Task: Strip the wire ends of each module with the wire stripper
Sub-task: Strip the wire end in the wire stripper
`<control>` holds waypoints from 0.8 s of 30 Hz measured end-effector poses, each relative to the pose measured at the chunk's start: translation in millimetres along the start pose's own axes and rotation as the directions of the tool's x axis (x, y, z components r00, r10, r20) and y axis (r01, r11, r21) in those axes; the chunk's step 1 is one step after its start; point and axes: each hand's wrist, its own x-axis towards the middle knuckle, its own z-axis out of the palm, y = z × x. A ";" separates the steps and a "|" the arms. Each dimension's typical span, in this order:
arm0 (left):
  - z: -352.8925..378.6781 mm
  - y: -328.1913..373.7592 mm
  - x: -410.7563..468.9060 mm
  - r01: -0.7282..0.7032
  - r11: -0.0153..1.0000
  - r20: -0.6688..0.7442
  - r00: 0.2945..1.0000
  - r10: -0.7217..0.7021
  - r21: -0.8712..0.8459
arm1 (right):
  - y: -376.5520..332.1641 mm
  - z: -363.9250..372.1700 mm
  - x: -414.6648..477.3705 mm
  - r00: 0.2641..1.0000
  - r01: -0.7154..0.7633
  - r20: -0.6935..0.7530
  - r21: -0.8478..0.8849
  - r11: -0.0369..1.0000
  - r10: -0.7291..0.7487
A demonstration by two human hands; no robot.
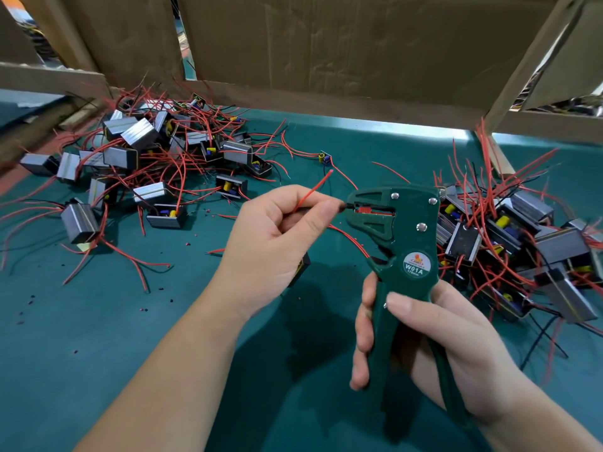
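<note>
The left hand (277,243) has its fingers curled in, thumb and forefinger pinching a thin red insulated wire (313,190) whose free end sticks up toward one o'clock. The pinched end meets the mouth of a dark green metal wire stripper marked W01A (399,230), just at three o'clock of the thumb tip. The right hand (424,340) is wrapped around the stripper's two handles, fingers on the left handle, thumb across the front. A small dark module (301,267) shows partly beneath the left hand, on the teal-covered bench (163,321). At ten o'clock lies a loose heap of grey boxy modules with red and black leads (140,158); at three o'clock lies a second such heap (522,236). Brown cardboard panels (342,50) stand along the bench's far edge at twelve o'clock; no container holds either heap.
</note>
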 end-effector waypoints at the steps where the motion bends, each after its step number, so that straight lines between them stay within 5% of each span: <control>1: -0.2 -2.6 0.2 0.011 1.000 0.017 1.000 -0.011 0.030 | 0.4 1.7 0.7 0.999 0.000 -0.040 0.016 1.000 0.001; 7: -3.1 -16.9 1.2 0.113 0.968 -0.006 0.993 -0.114 0.226 | 0.2 4.6 2.7 0.962 -0.011 -0.274 0.012 1.000 0.014; 17: -7.6 -22.2 4.4 0.113 0.912 -0.138 0.988 -0.063 0.395 | -2.7 -5.8 4.7 0.991 0.079 -0.123 0.202 0.976 -0.055; 24: -8.0 -14.6 3.7 0.102 0.941 -0.104 0.992 -0.072 0.323 | -2.8 -1.0 0.8 1.000 -0.013 0.029 0.219 0.976 0.006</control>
